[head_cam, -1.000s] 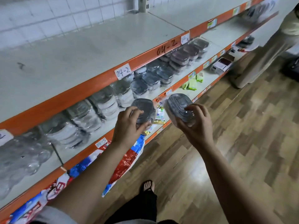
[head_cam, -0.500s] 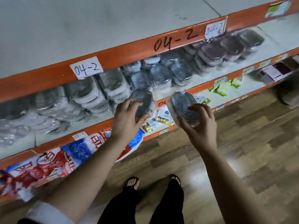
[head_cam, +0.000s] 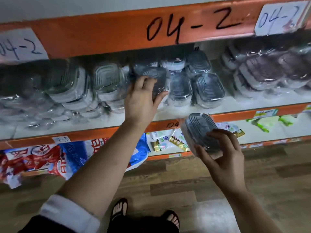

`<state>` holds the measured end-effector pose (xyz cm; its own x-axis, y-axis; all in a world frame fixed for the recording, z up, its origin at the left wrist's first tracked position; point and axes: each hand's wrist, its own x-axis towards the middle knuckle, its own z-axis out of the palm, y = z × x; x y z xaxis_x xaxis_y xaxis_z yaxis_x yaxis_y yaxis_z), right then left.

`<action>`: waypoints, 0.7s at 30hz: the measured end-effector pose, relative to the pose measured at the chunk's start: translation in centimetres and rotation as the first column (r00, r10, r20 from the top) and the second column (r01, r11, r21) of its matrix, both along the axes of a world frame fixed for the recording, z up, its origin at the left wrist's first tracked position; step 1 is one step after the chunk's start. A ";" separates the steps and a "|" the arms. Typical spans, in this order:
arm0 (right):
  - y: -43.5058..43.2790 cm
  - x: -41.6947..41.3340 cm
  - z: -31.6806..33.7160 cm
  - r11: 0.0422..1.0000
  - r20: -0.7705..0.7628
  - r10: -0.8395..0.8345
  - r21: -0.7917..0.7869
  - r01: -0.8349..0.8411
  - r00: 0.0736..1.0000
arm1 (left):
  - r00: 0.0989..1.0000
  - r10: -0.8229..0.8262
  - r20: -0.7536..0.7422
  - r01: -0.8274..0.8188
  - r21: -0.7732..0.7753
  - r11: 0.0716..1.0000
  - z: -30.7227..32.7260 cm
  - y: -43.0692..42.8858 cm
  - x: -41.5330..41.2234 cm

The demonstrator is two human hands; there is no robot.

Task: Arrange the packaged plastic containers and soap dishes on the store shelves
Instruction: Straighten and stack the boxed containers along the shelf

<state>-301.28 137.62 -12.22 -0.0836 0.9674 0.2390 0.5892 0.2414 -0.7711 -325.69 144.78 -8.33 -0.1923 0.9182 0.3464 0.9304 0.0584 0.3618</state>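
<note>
Orange-edged white store shelving (head_cam: pixel 104 34), hand-marked "04-2", fills the bkgd above wood-pattern flooring (head_cam: pixel 252 190). At the middle shelf board (head_cam: pixel 170 115), a film-wrapped grey oval plastic soap dish (head_cam: pixel 152 76) is gripped by the left hand (head_cam: pixel 143 98), w/ fingers over its upper face and thumb against its lower edge. The pkg is held level w/ the row of like grey soap dishes (head_cam: pixel 208 89) and just left of it. A second film-wrapped grey oval soap dish (head_cam: pixel 200 130) is held by the right hand (head_cam: pixel 223 158), digits curled round its lower end. It is held in front of the lower orange shelf edge, apart from the stock. Step in hand, as judged: the left-hand dish is to be seated in the gap between the clear rectangular lidded containers (head_cam: pixel 107 79) and the grey row. Recommended: the dish is to be set lid-out, tilted to match adjacent units, and pushed back until contact is made w/ the unit behind. Since the film is prob. slippery, release should be made only once the pkg is supported, and neighbours should not be dislodged. Not determinable: whether the left-hand dish rests on the board or on other stock, as its lower part is covered by the hand. Rear stock is lost in shadow. Far-left pkgs and the brownish wrapped containers (head_cam: pixel 262 73) at right are blurred. Text on the small packets (head_cam: pixel 178 142) on the lower shelf cannot be read.
</note>
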 end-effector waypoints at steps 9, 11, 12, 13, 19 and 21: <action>4.5 -1.4 -1.1 0.989 -0.009 0.003 0.151 -0.001 1.000 | 0.972 0.095 -0.216 -0.145 -0.229 0.962 -4.0 2.8 -0.6; 5.7 -2.1 -1.1 0.986 0.008 0.011 0.168 -0.012 1.000 | 0.977 0.086 -0.196 -0.124 -0.195 0.973 -4.6 1.8 -0.4; 6.4 -2.4 -1.1 0.983 0.019 0.019 0.180 -0.022 1.000 | 0.981 0.073 -0.178 -0.104 -0.168 0.980 -4.8 1.3 -0.3; 7.1 -2.8 -1.1 0.981 0.024 0.026 0.193 -0.030 0.999 | 0.985 0.049 -0.165 -0.071 -0.131 0.989 -4.8 0.8 -0.1; 12.7 -6.5 -0.5 0.983 0.085 0.037 0.173 -0.052 0.996 | 0.969 -0.069 -0.237 0.086 0.063 0.994 -5.8 -2.2 0.7; 14.6 -7.6 -0.1 0.982 0.132 0.042 0.179 -0.066 0.990 | 0.964 -0.067 -0.257 0.080 0.040 0.996 -6.3 -2.9 0.8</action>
